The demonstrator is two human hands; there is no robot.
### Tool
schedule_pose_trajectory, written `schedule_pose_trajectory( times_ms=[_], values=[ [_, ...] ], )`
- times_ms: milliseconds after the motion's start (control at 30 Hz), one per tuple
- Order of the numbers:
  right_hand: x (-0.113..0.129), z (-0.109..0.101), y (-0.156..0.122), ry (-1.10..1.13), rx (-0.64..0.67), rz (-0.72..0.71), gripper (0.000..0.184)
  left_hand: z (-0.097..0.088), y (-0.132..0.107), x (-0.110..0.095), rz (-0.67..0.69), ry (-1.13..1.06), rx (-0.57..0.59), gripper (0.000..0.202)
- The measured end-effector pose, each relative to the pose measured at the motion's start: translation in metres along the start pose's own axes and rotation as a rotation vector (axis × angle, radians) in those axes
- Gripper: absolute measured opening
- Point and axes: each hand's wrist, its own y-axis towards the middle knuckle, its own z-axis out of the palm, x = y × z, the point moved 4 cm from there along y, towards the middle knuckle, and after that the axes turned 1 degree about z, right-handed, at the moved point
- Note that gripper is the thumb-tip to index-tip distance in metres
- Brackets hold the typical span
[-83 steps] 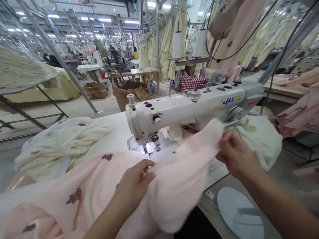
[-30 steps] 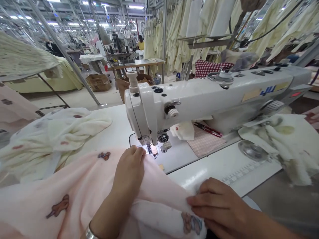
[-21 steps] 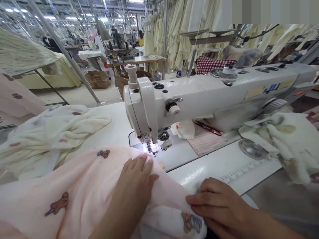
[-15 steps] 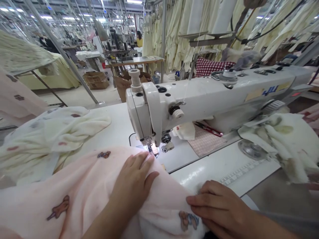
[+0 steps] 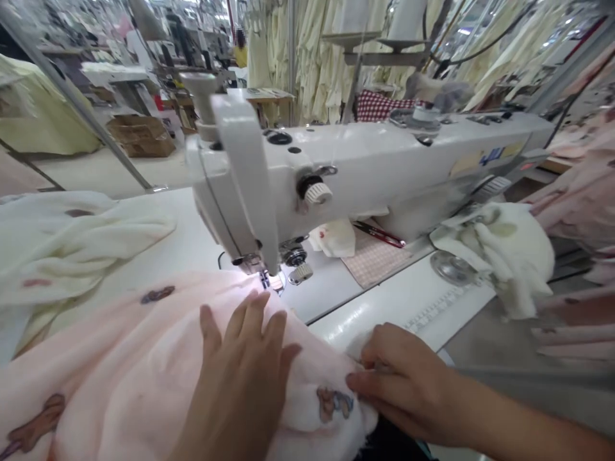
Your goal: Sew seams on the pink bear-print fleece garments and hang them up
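Observation:
A pale pink fleece fabric (image 5: 129,358) printed with small bears covers the near side of the sewing table. Its far edge lies under the presser foot (image 5: 266,280) of a white sewing machine (image 5: 365,173). My left hand (image 5: 240,378) rests flat on the fabric just in front of the needle, fingers stretched out. My right hand (image 5: 408,384) is curled at the fabric's right edge, fingertips pinching it at the table's front edge.
A cream printed fabric pile (image 5: 62,243) lies at the left of the table. Another cream bundle (image 5: 500,250) sits at the right end beside the machine. Red scissors (image 5: 379,234) and a checked cloth (image 5: 375,259) lie behind the needle. Pink garments (image 5: 586,205) hang at the right.
The view has moved closer to the machine head. My left hand has flattened and spread on the pink fabric near the needle. My right hand stays pinching the fabric's right edge.

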Motion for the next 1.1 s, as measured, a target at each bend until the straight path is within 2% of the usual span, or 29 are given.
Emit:
schedule_pose_trajectory(
  times_ms=[100,167,333,500,600,767,900,1100],
  values=[
    [-0.004,0.002,-0.001,-0.055,0.075,-0.044,0.015,0.002,-0.016,-0.023,0.027,-0.016,-0.024,0.034],
    [-0.006,0.004,0.000,-0.098,0.098,-0.071,0.018,0.006,-0.023,-0.030,0.043,-0.007,-0.039,0.039],
    [-0.009,0.002,-0.001,-0.147,0.106,-0.106,0.025,0.012,-0.027,-0.029,0.048,-0.003,-0.056,0.042],
    [-0.011,-0.001,0.002,-0.117,0.199,-0.166,0.020,0.014,-0.028,-0.023,0.099,-0.015,-0.038,0.044],
    [-0.008,0.000,0.011,-0.121,0.211,-0.301,0.018,0.014,-0.023,-0.006,0.128,-0.062,-0.003,0.042],
    [-0.011,0.017,0.043,-0.162,0.155,-0.398,0.018,0.016,-0.001,0.045,0.177,-0.172,0.066,0.036],
    [-0.018,0.030,0.073,-0.186,0.100,-0.392,0.017,0.020,0.022,0.082,0.223,-0.178,0.066,0.035],
    [-0.029,0.038,0.107,-0.223,0.062,-0.290,0.020,0.020,0.056,0.115,0.329,-0.179,0.096,0.035]
  ],
)
